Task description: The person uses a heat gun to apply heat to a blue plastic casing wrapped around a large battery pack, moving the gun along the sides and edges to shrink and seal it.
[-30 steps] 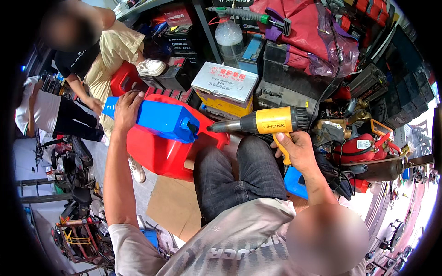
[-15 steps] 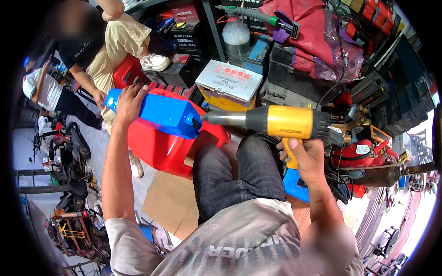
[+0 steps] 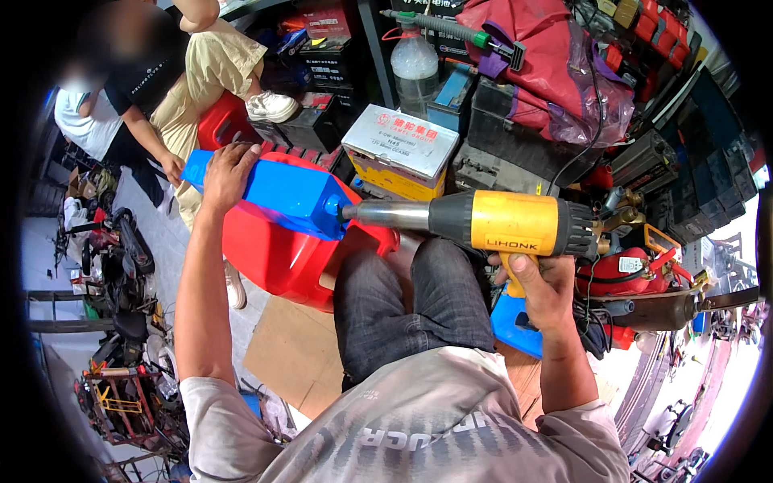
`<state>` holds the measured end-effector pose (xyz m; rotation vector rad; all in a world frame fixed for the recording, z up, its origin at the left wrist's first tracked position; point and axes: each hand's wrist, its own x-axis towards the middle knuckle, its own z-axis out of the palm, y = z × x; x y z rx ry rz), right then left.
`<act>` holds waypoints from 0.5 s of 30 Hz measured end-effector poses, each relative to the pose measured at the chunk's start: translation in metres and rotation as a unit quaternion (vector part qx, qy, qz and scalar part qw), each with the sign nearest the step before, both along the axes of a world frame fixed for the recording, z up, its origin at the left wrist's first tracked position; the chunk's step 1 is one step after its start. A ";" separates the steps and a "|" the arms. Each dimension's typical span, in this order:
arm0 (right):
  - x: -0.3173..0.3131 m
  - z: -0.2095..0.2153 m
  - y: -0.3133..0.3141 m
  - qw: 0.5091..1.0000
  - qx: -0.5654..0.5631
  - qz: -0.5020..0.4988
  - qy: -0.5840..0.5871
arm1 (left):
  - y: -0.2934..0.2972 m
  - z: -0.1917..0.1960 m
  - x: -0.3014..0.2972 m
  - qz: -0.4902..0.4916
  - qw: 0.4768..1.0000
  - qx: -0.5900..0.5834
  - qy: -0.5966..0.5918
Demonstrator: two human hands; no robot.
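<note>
My left hand [image 3: 229,179] is wrapped over the top of a long blue box-shaped pack [image 3: 283,193], which looks like a battery pack in shiny blue film. The pack lies tilted on a red plastic stool [image 3: 266,262], and a small blue stub sticks out of its right end. My right hand [image 3: 541,283] grips the handle of a yellow and black heat gun [image 3: 515,223]. Its metal nozzle [image 3: 393,212] points left, with the tip right at the pack's end by the stub; whether they touch I cannot tell.
A white-topped yellow battery box [image 3: 400,149] stands beyond the stool. Behind it are a clear spray bottle [image 3: 415,68] and a red bag [image 3: 555,76]. At far left, a person in light trousers [image 3: 217,72] sits near another in white. A red tank [image 3: 632,274] lies at right.
The rear of the heat gun has swung slightly right and toward me, its nozzle still at the pack's end. The background person in white has shifted. My left hand stays on the pack.
</note>
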<state>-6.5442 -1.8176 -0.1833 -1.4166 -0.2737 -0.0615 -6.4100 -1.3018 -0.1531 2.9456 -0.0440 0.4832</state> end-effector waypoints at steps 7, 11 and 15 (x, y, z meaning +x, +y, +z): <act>-0.001 -0.011 0.002 0.999 0.013 -0.016 0.036 | -0.004 0.005 -0.003 0.004 1.000 -0.005 0.008; 0.004 -0.048 -0.006 0.993 -0.103 -0.020 0.050 | -0.001 0.005 -0.003 -0.002 1.000 -0.002 0.009; -0.001 -0.056 -0.004 0.994 -0.087 0.008 0.060 | 0.001 0.006 0.001 -0.009 0.999 -0.014 0.032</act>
